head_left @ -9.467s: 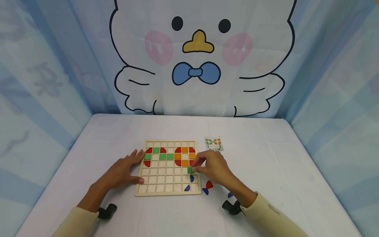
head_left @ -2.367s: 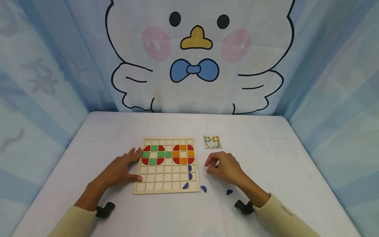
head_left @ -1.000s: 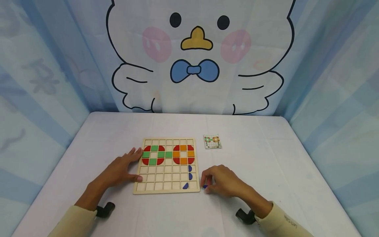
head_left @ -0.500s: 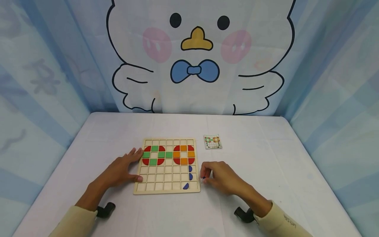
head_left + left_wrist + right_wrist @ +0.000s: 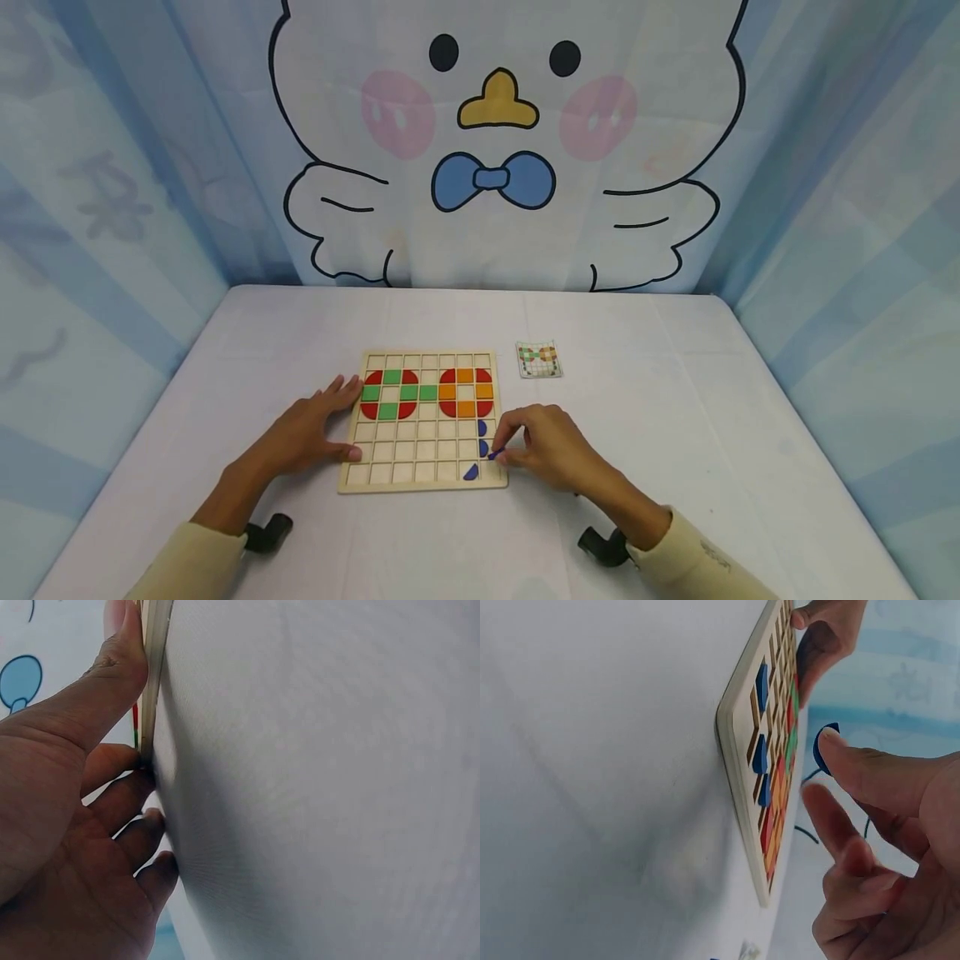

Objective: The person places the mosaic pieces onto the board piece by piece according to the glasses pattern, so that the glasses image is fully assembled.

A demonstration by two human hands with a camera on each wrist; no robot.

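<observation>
A square wooden grid board (image 5: 405,451) lies flat on the table, holding red, green and orange tiles in two ring patterns joined by a green square. My left hand (image 5: 307,429) rests along its left edge, fingers extended, thumb on the near left rim. My right hand (image 5: 551,446) is over the board's right edge, pinching a blue half-round tile (image 5: 823,749) between thumb and index finger. Below that tile, a blue half-round tile (image 5: 482,427) and another sit in the right-hand column; a third blue tile (image 5: 471,472) lies tilted in the nearest row.
A small printed card (image 5: 538,360) with a coloured grid pattern lies beyond the board's right corner. Part of a dark blue piece (image 5: 577,495) shows beside my right wrist. The white table (image 5: 645,367) ends at a printed curtain (image 5: 495,242), with curtains at both sides.
My right hand has picked up a blue tile from the table right of the board and carried it left over the board. Earlier, red and green tiles completed the left ring. The left hand stayed.
</observation>
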